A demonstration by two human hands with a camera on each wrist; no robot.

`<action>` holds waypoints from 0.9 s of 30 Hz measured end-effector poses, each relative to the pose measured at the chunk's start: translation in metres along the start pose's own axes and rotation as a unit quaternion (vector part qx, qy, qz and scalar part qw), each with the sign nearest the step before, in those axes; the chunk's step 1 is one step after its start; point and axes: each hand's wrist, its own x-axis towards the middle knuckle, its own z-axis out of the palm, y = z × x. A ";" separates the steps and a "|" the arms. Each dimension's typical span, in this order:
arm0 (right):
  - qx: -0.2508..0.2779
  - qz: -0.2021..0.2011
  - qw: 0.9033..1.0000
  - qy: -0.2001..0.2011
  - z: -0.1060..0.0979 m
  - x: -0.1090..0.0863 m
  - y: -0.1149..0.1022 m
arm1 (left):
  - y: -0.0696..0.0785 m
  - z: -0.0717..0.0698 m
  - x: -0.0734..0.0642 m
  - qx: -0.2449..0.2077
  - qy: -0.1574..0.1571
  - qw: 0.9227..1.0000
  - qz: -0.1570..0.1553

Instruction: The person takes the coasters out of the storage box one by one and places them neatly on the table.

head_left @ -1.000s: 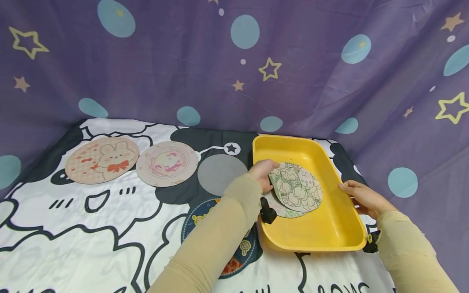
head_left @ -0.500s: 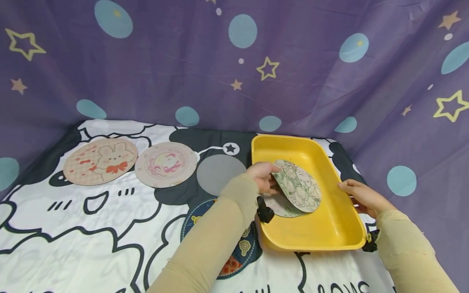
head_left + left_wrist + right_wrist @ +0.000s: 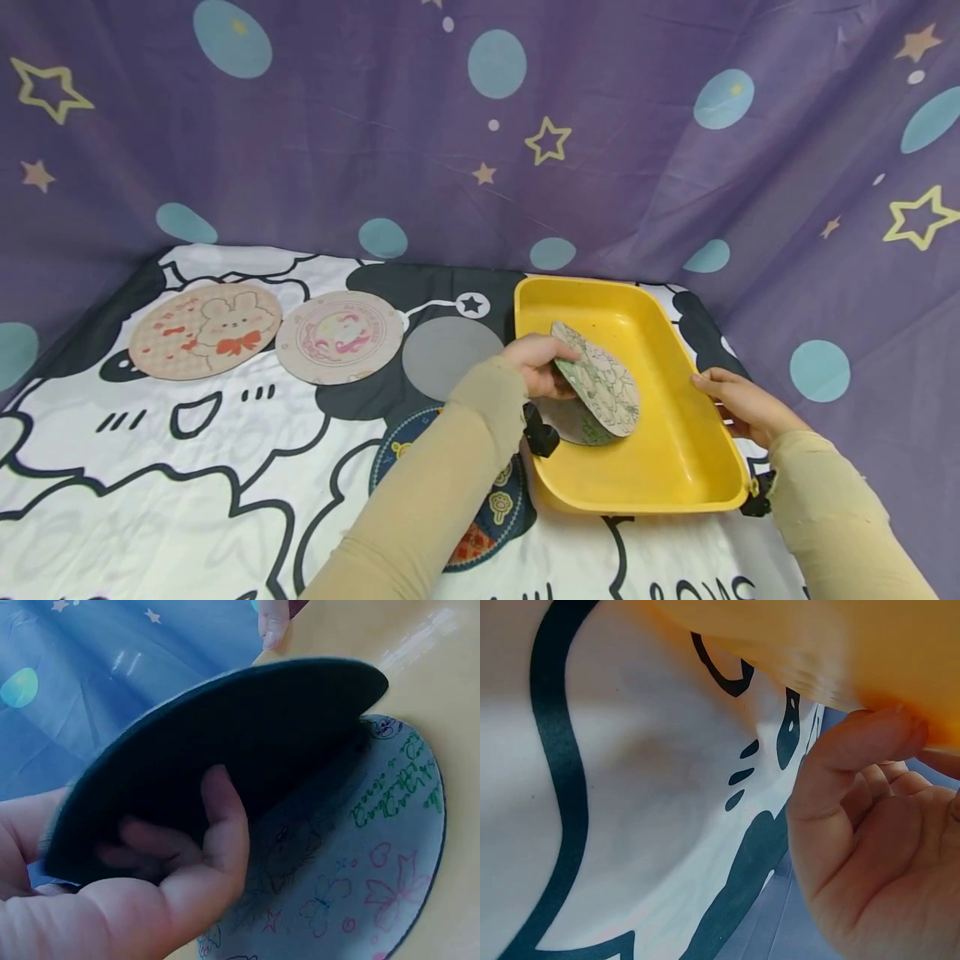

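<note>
My left hand (image 3: 536,362) pinches the left edge of a thin round mouse pad (image 3: 603,387) with a green flower-and-bunny pattern. The pad is tilted, its left side raised over the yellow tray (image 3: 675,475). From the left wrist view its dark underside (image 3: 232,727) shows, with the thumb hidden behind it and curled fingers beneath. Under it lies another round pad (image 3: 390,877) covered in coloured doodles, partly hidden, on the tray's floor. At the tray's right rim my right hand (image 3: 750,406) grips the edge; its fingers curl below the tray wall (image 3: 817,645) in the right wrist view.
Left of the tray lie a grey round pad (image 3: 450,357), a pink-print pad (image 3: 339,337) and a bunny pad (image 3: 206,331). A dark blue pad (image 3: 491,529) is partly covered by my left forearm. A purple star-print curtain (image 3: 420,150) hangs behind the table.
The left hand has lifted the flower pad's left edge and tilted it more steeply, shifting it slightly left. The right hand keeps its grip on the tray's rim.
</note>
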 end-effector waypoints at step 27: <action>0.006 0.000 1.000 -0.003 0.001 0.001 0.000 | -0.005 0.000 -0.008 0.061 -0.027 0.995 0.070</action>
